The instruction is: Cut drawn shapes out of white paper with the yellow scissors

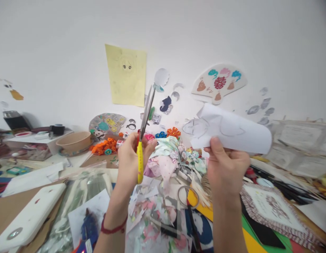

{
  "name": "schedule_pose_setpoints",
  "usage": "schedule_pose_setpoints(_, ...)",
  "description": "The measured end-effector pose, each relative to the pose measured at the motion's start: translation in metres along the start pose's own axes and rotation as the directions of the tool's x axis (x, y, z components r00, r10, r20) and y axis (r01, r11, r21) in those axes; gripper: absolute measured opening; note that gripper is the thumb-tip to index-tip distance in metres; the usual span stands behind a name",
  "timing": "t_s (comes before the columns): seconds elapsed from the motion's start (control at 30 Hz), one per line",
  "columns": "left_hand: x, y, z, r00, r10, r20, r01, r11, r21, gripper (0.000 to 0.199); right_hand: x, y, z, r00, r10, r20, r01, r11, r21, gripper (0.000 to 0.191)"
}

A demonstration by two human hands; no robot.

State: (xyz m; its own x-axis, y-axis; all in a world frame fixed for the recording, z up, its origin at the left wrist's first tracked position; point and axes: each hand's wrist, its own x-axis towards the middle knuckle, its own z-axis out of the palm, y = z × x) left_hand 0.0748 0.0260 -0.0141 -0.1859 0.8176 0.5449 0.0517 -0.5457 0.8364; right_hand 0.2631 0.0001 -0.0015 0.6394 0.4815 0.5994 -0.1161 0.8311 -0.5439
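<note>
My left hand (133, 151) is closed around a pair of scissors (140, 158) with a yellow handle, whose metal blades point up and slightly right. The blades look closed together. In my right hand (226, 165) is a sheet of white paper (231, 130), pinched at its lower edge between thumb and fingers. Pencil outlines show on the sheet, and its right side curls over. Scissors and paper are apart. Beneath both hands lies a heap of paper scraps (152, 218) and small coloured pieces.
A yellow drawing (126, 80) and a painted fan (221, 82) are on the wall. Left stand a round tan container (74, 142) and a white device (31, 214). Orange flower-like pieces (104, 146), a tape ring (188, 196) and a checked-edge cloth piece (279, 211) crowd the table.
</note>
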Motion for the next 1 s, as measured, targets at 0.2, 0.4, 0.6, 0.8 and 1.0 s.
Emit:
schedule_pose_setpoints(0.2, 0.012, -0.009, -0.030, 0.957, 0.032, 0.289, -0.173, 0.863, 0.475, 0.029, 0.005, 0.000, -0.004, 0.997, -0.070, 0.020, 0.071, 0.995, -0.064, 0.019)
schedule_pose_setpoints(0.4, 0.009, -0.004, -0.028, 0.856, -0.040, 0.516, -0.284, 0.796, 0.534, 0.030, 0.005, -0.002, -0.009, 0.997, -0.075, -0.001, 0.074, 0.977, -0.199, 0.021)
schedule_pose_setpoints(0.6, 0.006, -0.002, -0.024, 0.857, -0.048, 0.513, -0.301, 0.761, 0.574, 0.038, 0.004, -0.003, -0.008, 0.992, -0.124, 0.035, 0.129, 0.954, -0.272, 0.021)
schedule_pose_setpoints(0.8, 0.001, 0.005, -0.015, 0.873, -0.065, 0.483, -0.258, 0.779, 0.572, 0.042, 0.000, 0.001, -0.006, 0.986, -0.070, 0.154, 0.106, 0.965, -0.239, 0.014)
schedule_pose_setpoints(1.0, 0.000, 0.007, -0.014, 0.873, -0.078, 0.482, -0.251, 0.775, 0.580, 0.039, -0.002, 0.002, -0.005, 0.987, -0.072, 0.144, 0.105, 0.966, -0.238, 0.013)
